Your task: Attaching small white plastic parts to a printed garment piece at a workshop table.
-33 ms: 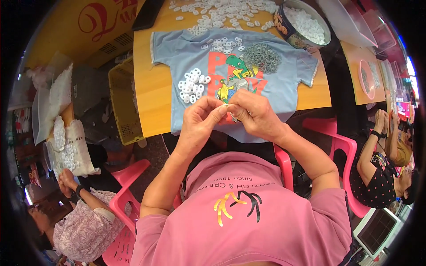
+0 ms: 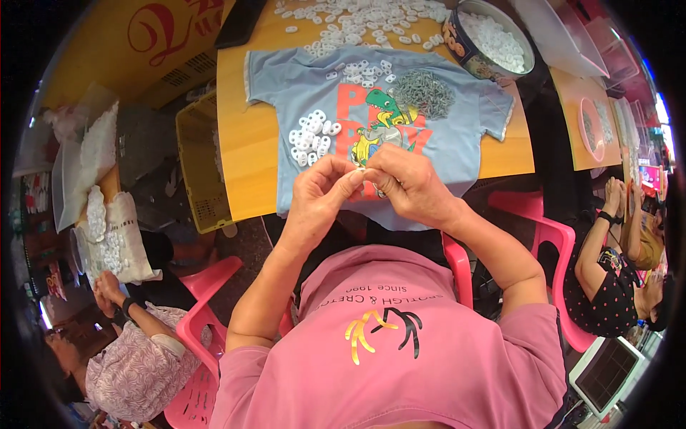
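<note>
Above the near edge of a grey-blue T-shirt (image 2: 450, 143) spread on the table, my two hands meet fingertip to fingertip. My left hand (image 2: 325, 191) is closed in a pinch, thumb against forefinger. My right hand (image 2: 409, 184) pinches at the same spot from the other side. Between the fingertips shows a tiny whitish piece (image 2: 361, 170), mostly covered, its shape unclear. On the shirt, left of my hands, lies a pile of white two-holed oval plastic pieces (image 2: 312, 137). Further off are more such white pieces (image 2: 361, 74) and a heap of small grey metal parts (image 2: 423, 94).
The wooden table (image 2: 246, 171) carries many loose white pieces (image 2: 364, 21) at the far side. A round tin (image 2: 493, 43) full of them stands far right. A yellow crate (image 2: 196, 164) is left of the table. People work at both sides, near pink chairs (image 2: 204, 329).
The view has shifted very slightly. Both hands keep the same pinch at the same place.
</note>
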`<state>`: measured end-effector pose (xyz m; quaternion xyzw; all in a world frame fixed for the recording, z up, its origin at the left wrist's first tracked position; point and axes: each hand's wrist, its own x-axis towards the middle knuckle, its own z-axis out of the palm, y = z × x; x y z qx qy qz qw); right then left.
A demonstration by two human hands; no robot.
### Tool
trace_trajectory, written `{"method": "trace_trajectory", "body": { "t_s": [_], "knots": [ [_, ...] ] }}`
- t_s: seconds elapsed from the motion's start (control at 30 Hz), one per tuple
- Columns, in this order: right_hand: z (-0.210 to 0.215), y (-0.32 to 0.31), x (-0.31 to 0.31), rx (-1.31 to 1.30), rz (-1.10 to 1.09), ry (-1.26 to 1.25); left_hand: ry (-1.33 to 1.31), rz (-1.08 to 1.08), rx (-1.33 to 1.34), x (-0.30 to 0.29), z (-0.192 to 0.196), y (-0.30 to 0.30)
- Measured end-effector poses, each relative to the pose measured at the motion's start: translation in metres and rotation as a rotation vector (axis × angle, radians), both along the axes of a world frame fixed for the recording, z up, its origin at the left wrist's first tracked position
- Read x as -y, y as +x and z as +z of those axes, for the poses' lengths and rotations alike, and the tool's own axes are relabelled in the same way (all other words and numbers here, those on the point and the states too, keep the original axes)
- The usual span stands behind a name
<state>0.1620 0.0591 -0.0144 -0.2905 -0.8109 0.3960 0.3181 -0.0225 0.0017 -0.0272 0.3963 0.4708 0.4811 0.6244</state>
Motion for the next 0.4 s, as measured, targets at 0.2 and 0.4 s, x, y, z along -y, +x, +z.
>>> {"method": "trace_trajectory", "body": {
  "t_s": [0.2,0.4],
  "knots": [
    [-0.008,-0.019,-0.033,0.049,0.035,0.109,-0.006,0.199,0.05,0.011,-0.007,-0.023],
    [-0.021,-0.048,-0.051,0.372,-0.159,0.311,0.004,0.309,0.054,0.015,-0.011,-0.038]
  ]
}}
